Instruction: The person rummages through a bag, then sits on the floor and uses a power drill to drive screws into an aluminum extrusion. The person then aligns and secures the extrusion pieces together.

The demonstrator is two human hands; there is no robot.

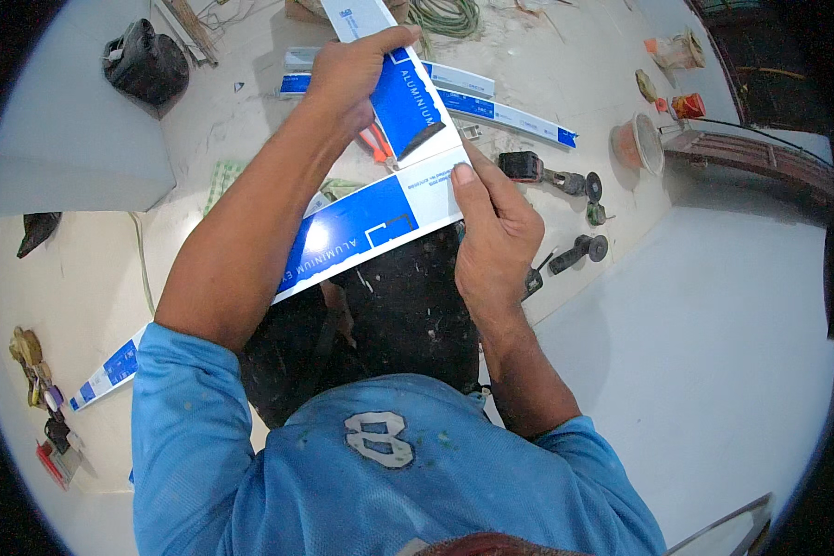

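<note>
Two flat aluminium profiles in blue and white film meet at an angled corner above my lap. My left hand (357, 79) is closed around the upper profile (406, 97), its thumb lying across the film. At the corner, my right hand (500, 227) pinches the lower profile (347, 227), thumb on top and fingers mostly hidden underneath. The lower profile slants down to the left, passing beyond my left forearm. A dark strip shows at the upper profile's end, beside the joint. Red-handled pliers (376, 144) show partly behind the upper profile.
More film-covered profiles (510, 116) lie on the pale floor ahead, with a coil of green cable (445, 14) beyond. Two angle grinders (551, 176) (579, 253) and a bucket (638, 144) are at the right. A black bag (145, 63) stands far left; a green checked cloth (222, 181) lies closer.
</note>
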